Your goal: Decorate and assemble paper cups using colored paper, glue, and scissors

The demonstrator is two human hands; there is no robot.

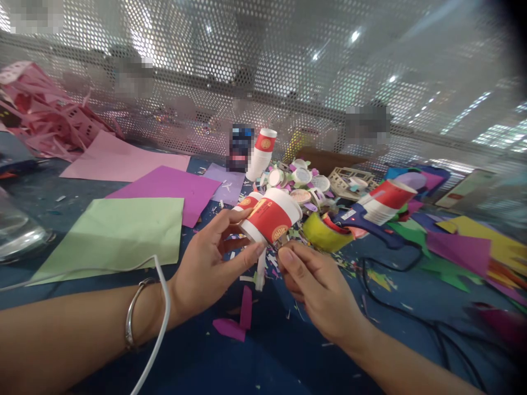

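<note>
A red and white paper cup (pixel 269 216) lies tilted on its side in my left hand (pixel 214 258), its rim towards the upper right and my fingers and thumb around its base end. My right hand (pixel 317 285) is closed in a pinch at the cup's lower side. Between thumb and finger sits a small, flat, blade-like piece (pixel 281 241), touching or very near the red wall; most of it is hidden. Another red and white paper cup (pixel 248 202) shows partly behind the held one. Two purple paper strips (pixel 246 308) lie below my hands.
A stack of paper cups (pixel 263 151) and a heap of small cup pieces (pixel 302 175) stand behind. At right are a blue glue gun (pixel 368 224), a yellow tape roll (pixel 325 233) and a black cable (pixel 382 302). Green paper (pixel 119 233) lies left. A white cord (pixel 158 323) crosses my left wrist.
</note>
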